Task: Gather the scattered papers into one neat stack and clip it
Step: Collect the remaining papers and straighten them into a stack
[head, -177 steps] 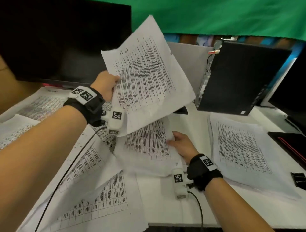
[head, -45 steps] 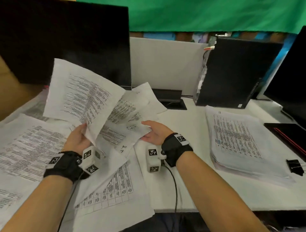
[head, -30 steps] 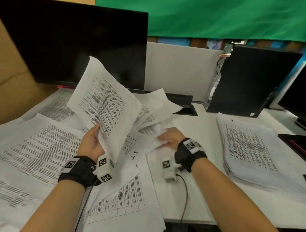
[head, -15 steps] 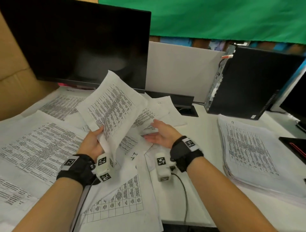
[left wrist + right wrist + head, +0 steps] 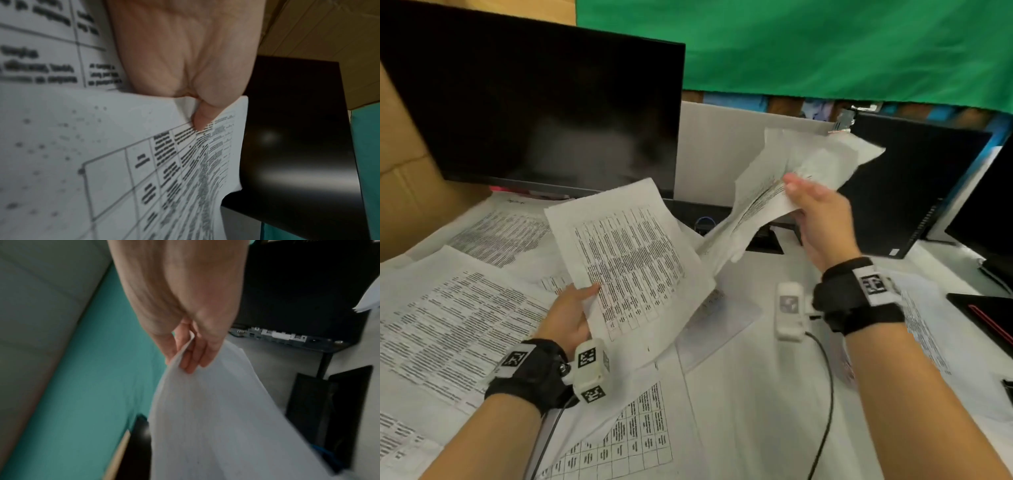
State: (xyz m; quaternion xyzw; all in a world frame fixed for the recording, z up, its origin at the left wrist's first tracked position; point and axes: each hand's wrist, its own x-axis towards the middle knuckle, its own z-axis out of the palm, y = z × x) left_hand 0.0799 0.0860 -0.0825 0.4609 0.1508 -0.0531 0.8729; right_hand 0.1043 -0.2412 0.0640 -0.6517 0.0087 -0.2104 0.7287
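My left hand [image 5: 571, 315] pinches the lower left edge of a printed table sheet [image 5: 626, 263] held tilted above the desk; the left wrist view shows the thumb [image 5: 202, 120] pressed on that sheet [image 5: 144, 170]. My right hand [image 5: 815, 212] is raised at the right, gripping a small bundle of sheets [image 5: 791, 185] that droops toward the desk; in the right wrist view the fingers [image 5: 191, 358] curl round the bundle [image 5: 226, 418]. Loose printed papers [image 5: 448, 325] cover the left and front of the desk. A gathered stack [image 5: 928, 342] lies right, partly behind my right forearm.
A large black monitor [image 5: 534, 113] stands at the back left, a black computer case [image 5: 914, 192] at the back right. A black binder clip [image 5: 1008, 385] peeks in at the right edge. A cardboard box [image 5: 404, 192] sits far left. A white partition [image 5: 719, 144] backs the desk.
My right hand has lifted a bundle of sheets off the desk and swung it up and to the right. My left hand keeps its sheet, now lower and tilted flatter.
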